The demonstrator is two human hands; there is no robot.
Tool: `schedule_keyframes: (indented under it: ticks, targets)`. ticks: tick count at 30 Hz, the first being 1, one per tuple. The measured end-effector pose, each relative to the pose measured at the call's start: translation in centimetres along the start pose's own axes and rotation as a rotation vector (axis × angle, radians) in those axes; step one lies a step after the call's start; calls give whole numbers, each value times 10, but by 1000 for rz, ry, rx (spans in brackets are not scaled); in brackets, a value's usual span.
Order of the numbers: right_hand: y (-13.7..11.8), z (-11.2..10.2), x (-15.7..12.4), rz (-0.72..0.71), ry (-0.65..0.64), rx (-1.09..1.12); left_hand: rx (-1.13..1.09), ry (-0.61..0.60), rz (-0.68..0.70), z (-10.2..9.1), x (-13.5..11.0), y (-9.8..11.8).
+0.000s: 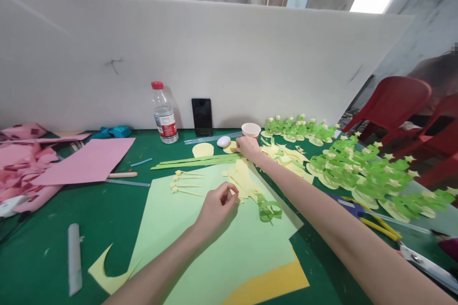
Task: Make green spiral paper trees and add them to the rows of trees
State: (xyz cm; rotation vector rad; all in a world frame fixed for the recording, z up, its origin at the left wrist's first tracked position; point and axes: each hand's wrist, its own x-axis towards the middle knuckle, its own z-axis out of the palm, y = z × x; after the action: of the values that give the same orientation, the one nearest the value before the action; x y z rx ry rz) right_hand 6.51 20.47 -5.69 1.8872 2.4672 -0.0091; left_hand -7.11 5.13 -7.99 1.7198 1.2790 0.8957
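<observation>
My left hand (216, 207) hovers over the light green paper sheets (179, 248), its fingers curled and thumb near the forefinger; whatever may be in them is too small to see. My right hand (249, 148) reaches to the back, in front of a paper cup (251, 129), fingers closed at the edge of a pale yellow disc (230, 147); anything held there is hidden. Between the hands lie pale yellow paper scraps (241, 176) and a curled green paper strip piece (270, 208). Yellow stars on thin stems (188, 186) lie left of them, below long green strips (193, 161).
Finished green spirals with stars (358, 167) crowd the right side, beside pliers (382, 228) and scissors (425, 262). A bottle (165, 116), a phone (202, 116) and a white egg-shaped object (223, 141) stand at the back. Pink paper (89, 159) and a glue stick (74, 257) are left.
</observation>
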Motion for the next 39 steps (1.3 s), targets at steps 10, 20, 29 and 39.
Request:
schedule_keyframes:
  ticks: [10, 20, 29, 39]
  targets:
    - [5, -15, -7, -21, -125, 106, -12, -13, 6, 0, 1, -2]
    - [-19, -55, -80, -25, 191, 141, -34, 61, 18, 0, -1, 0]
    - [-40, -10, -251, -295, 142, 167, -26, 169, 76, 2, 1, -3]
    - [-3, -45, -177, 78, -63, 305, 85, 77, 182, 2, 0, -2]
